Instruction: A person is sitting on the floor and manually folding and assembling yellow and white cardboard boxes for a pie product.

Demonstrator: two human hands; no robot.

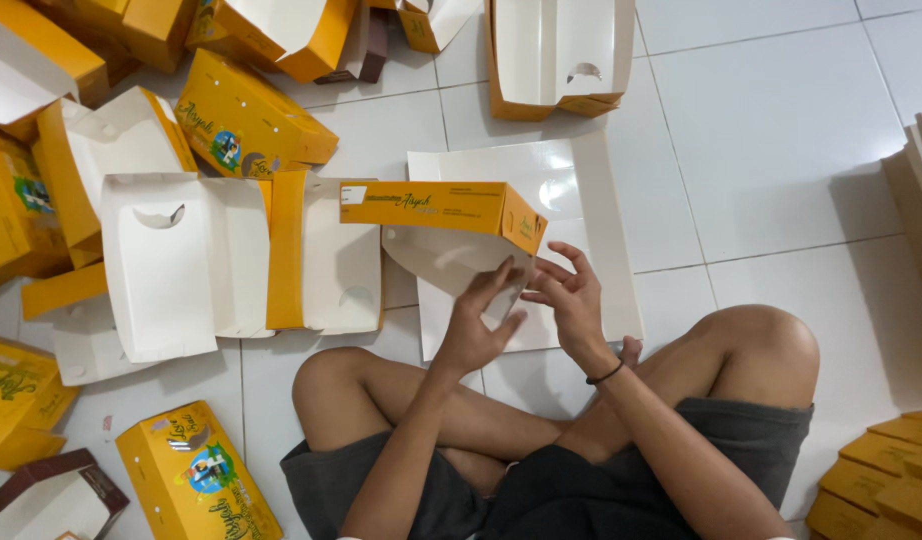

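Two hands (526, 310); one white sheet (601, 210); roughly fifteen yellow cartons (246, 125), edges cropped; one wristband (605, 375).

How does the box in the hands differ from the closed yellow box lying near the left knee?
The box in the hands is raised, part-folded, its white inside showing; left hand and right hand work its flap. The closed box lies untouched on the tiled floor, shut, printed face up. Both are yellow cardboard.

Left hand (478, 325) covers lower edge of half-folded orange carton (451, 225); fold beneath fingers not visible. Right hand (571, 295) hides carton's near corner. Flat carton stack (886, 480) cut by right and bottom edges. Pale sheet pile (921, 190) cut by right edge. Upper-left cartons (41, 50) cropped. Carton print too small to tell.
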